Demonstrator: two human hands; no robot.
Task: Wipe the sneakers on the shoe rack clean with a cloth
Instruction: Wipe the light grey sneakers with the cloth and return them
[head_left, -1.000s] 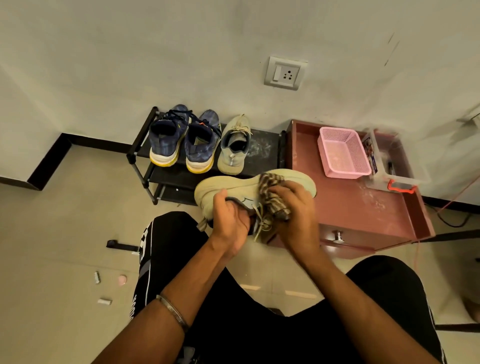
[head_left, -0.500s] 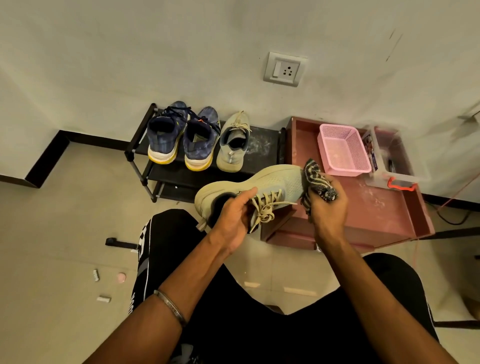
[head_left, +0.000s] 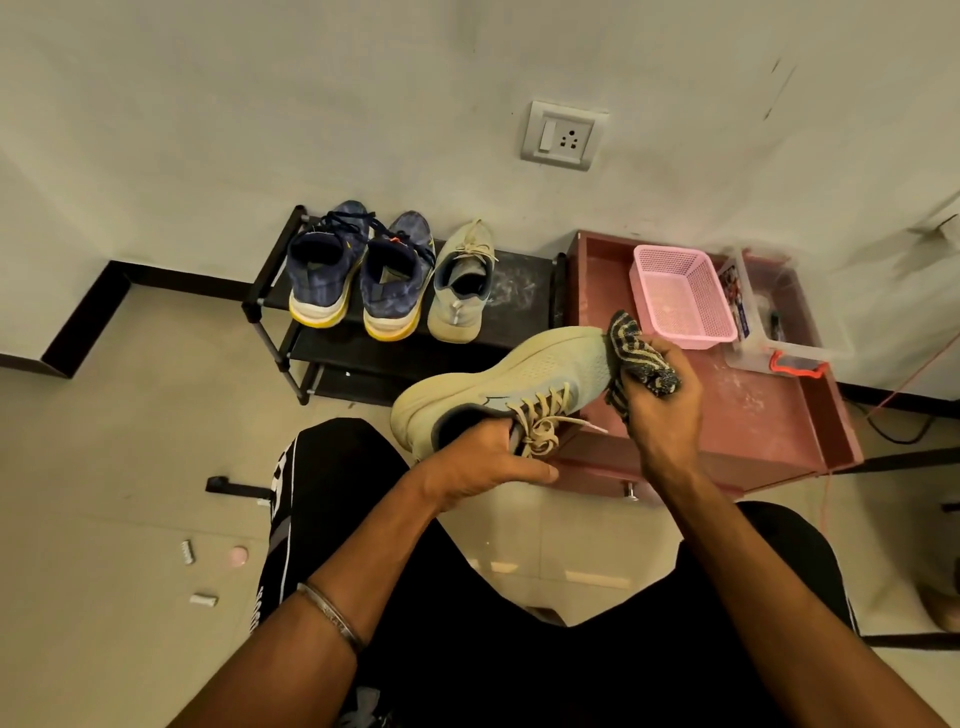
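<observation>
Beige mesh sneaker (head_left: 524, 379) | left hand (head_left: 478, 462) grips collar | right hand (head_left: 662, 410) clutches striped knit cloth (head_left: 636, 358) at toe

Four sneakers were present: two blue sneakers (head_left: 324, 270) (head_left: 397, 280) and one beige sneaker (head_left: 462, 286) on the shoe rack (head_left: 524, 312), plus one beige sneaker (head_left: 519, 379) off the rack. One striped cloth (head_left: 636, 358) was counted. One pink basket (head_left: 680, 296), one clear plastic box (head_left: 779, 322) and one wall socket (head_left: 563, 135) were present. Three small items (head_left: 187, 552) (head_left: 238, 556) (head_left: 203, 600) lay on the floor.
</observation>
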